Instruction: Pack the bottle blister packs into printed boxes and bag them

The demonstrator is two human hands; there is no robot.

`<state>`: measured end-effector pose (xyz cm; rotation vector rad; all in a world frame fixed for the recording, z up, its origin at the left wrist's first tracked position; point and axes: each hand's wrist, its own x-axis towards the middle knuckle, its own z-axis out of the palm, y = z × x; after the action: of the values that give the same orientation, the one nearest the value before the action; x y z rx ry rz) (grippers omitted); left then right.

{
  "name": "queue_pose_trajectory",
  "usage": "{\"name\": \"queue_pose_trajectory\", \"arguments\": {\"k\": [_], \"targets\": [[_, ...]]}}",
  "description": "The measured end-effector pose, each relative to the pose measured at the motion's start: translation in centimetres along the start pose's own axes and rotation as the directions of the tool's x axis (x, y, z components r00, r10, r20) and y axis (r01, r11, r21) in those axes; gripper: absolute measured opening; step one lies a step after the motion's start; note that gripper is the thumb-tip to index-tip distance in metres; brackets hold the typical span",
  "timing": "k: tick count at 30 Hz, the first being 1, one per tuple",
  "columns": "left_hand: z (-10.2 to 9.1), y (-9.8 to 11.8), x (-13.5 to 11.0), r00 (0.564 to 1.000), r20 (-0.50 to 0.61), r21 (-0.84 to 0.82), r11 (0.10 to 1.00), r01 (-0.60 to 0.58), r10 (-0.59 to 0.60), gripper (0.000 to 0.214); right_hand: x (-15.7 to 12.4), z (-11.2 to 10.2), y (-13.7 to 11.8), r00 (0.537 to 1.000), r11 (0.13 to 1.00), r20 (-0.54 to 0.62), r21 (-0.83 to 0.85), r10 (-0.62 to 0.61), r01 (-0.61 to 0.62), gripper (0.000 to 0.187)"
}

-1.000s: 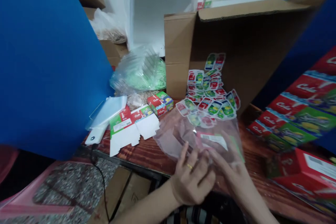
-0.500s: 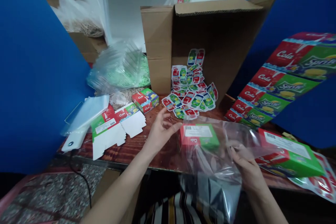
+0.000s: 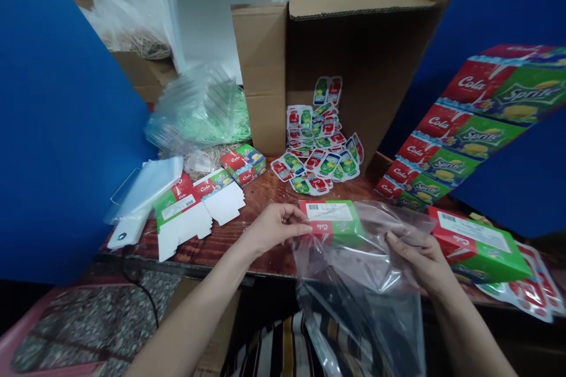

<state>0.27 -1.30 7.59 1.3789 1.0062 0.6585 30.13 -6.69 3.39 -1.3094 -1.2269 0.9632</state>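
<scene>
A small red and green cola and Sprite carton (image 3: 329, 216) with a white label lies in front of me, near the table edge. Over its front and right side spreads a clear plastic bag (image 3: 367, 283), which hangs down past the edge toward my lap. My left hand (image 3: 280, 227) is at the carton's left end, thumb and fingers pinched together at the bag's upper left edge. On the right, my right hand (image 3: 420, 256) grips the bag's other side between thumb and fingers.
A big cardboard box (image 3: 265, 76) lies open at the back, with many bottle-shaped cards (image 3: 327, 162) spilling out. Stacked cartons (image 3: 460, 129) and another labelled carton (image 3: 480, 244) stand right. Flattened cartons (image 3: 186, 221) and a white sealer-like device (image 3: 128, 232) lie left.
My left hand has moved down slightly and its spread fingers have closed into a pinch at the bag's edge. The bag is pulled wider and hangs further right.
</scene>
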Motion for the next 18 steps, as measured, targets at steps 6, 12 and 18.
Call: {"name": "queue_pose_trajectory", "arguments": {"k": [6,12,18], "targets": [[-0.3,-0.3,-0.8,0.942,-0.117,0.452,0.861,-0.233,0.316,0.012,-3.1,-2.0,-2.9,0.955,0.881,0.033,-0.379,-0.293,0.284,0.030],[0.5,-0.8,-1.4,0.833,-0.110,0.434,0.781,-0.450,0.542,0.010,-6.2,-0.4,-7.9,0.748,0.967,0.650,-0.077,-0.135,0.242,0.044],[1.7,-0.3,-2.0,0.823,-0.106,0.326,0.801,-0.501,0.558,0.012,-2.8,6.7,-6.1,0.846,0.941,0.488,-0.128,-0.214,0.312,0.044]]}}
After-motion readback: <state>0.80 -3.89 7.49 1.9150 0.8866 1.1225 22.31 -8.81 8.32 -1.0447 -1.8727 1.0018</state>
